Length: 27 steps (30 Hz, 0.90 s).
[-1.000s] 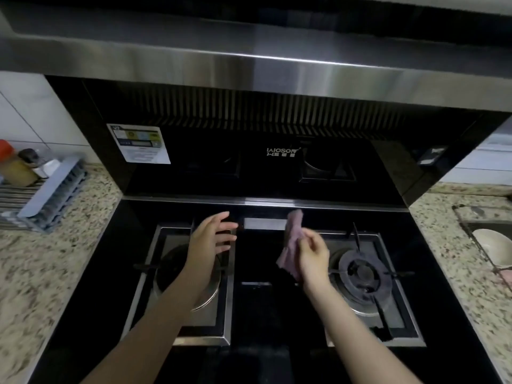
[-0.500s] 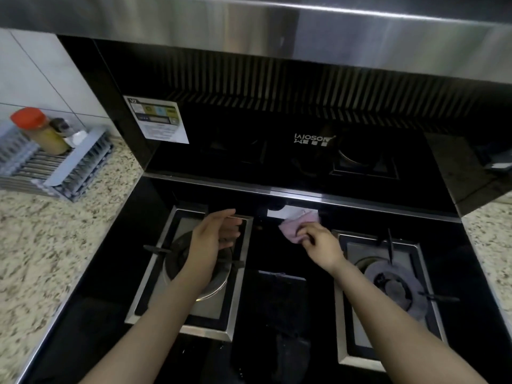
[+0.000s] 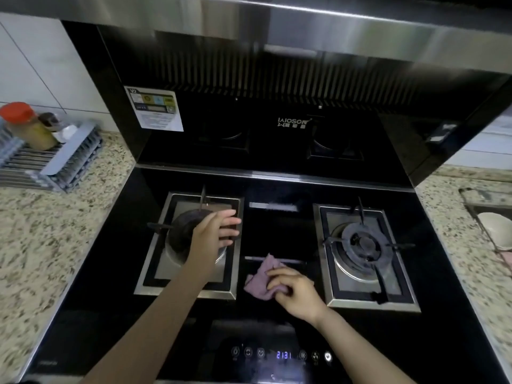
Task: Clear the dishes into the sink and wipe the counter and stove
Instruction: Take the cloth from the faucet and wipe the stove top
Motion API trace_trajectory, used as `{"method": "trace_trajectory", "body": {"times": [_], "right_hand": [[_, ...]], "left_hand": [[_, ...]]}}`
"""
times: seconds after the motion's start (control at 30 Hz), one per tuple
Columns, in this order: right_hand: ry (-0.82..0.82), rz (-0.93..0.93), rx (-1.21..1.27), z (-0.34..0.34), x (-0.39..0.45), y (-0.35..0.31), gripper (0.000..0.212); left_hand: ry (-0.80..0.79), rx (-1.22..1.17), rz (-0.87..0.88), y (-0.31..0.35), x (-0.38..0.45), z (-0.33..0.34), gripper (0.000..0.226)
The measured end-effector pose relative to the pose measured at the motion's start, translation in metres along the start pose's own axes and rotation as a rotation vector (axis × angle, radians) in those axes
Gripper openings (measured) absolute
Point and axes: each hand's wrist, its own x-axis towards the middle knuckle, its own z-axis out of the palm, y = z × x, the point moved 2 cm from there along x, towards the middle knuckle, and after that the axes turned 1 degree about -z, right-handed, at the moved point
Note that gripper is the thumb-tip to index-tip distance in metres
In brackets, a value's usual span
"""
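stove (image 3: 279,234) black glass, set between two stretches of speckled worktop (image 3: 55,245). head view: purple cloth (image 3: 261,281) lies crumpled on glass strip between left burner (image 3: 188,239) and right burner (image 3: 363,245). right hand (image 3: 297,293) on cloth, fingers curled over its right edge, pressing it to glass. left hand (image 3: 216,235) above left burner, fingers straight and together, holding nothing. control panel (image 3: 282,354) at near edge shows lit digits. red-capped jar (image 3: 26,126) on rack (image 3: 52,164) far left. pale bowl (image 3: 496,228) in sink (image 3: 471,200) far right.
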Motion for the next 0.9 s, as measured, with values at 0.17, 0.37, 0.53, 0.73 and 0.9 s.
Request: {"method": "trace_trajectory", "body": {"times": [0.17,0.37,0.53,0.73,0.9], "right_hand": [[0.024,0.066,0.066,0.037,-0.069,-0.025,0.028],[0.254,0.348,0.504,0.05,-0.08,-0.052,0.041],[0.53,0.58,1.083,0.024,-0.026,-0.052,0.022],[0.555,0.499,0.991,-0.026,0.075,-0.039,0.021],[0.473,0.373,0.622,-0.054,0.172,-0.032,0.014]], "left_hand": [[-0.023,-0.024,-0.01,-0.013,-0.03,-0.018,0.027],[-0.04,-0.032,0.052,-0.013,-0.045,-0.03,0.027],[-0.017,-0.018,0.084,-0.001,-0.034,-0.033,0.026],[0.046,-0.024,0.069,0.017,0.003,-0.037,0.024],[0.13,-0.103,0.013,0.025,0.039,-0.045,0.024]]}}
